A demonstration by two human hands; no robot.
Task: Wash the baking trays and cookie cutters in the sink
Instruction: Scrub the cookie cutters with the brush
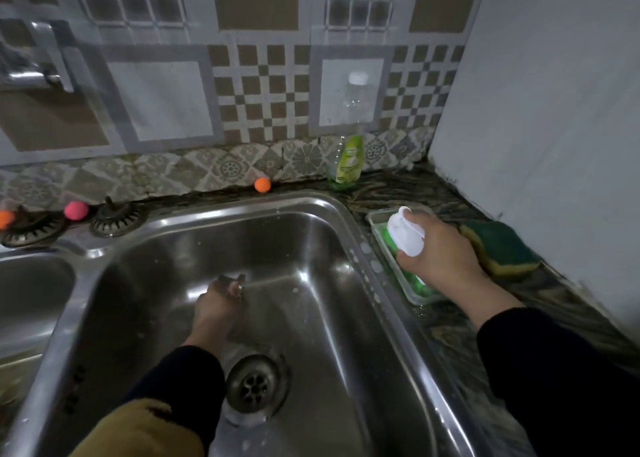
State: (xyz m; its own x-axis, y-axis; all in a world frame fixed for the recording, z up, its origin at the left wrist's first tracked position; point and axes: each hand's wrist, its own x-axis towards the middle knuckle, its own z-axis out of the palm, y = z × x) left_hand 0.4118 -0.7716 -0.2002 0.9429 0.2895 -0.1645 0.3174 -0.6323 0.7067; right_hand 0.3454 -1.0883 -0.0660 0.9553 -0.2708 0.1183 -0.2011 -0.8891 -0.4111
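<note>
Left hand (218,304) pinches a small metal piece (239,288), orientation unclear, inside the sink (346,214); right hand (440,252) grips a white cloth (405,235) above the tabletop (398,186).

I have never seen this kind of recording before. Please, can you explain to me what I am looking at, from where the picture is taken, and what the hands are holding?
There is no robot here. A camera worn on a person's head looks down at their two bare hands over a steel sink.

The left hand is inside the basin and holds a small metal thing, too blurred to name. The drain is just below it.

The right hand grips a white-topped bottle over a clear tray on the counter. Beside it lies a green sponge. A dish soap bottle stands by the tiled wall.
</note>
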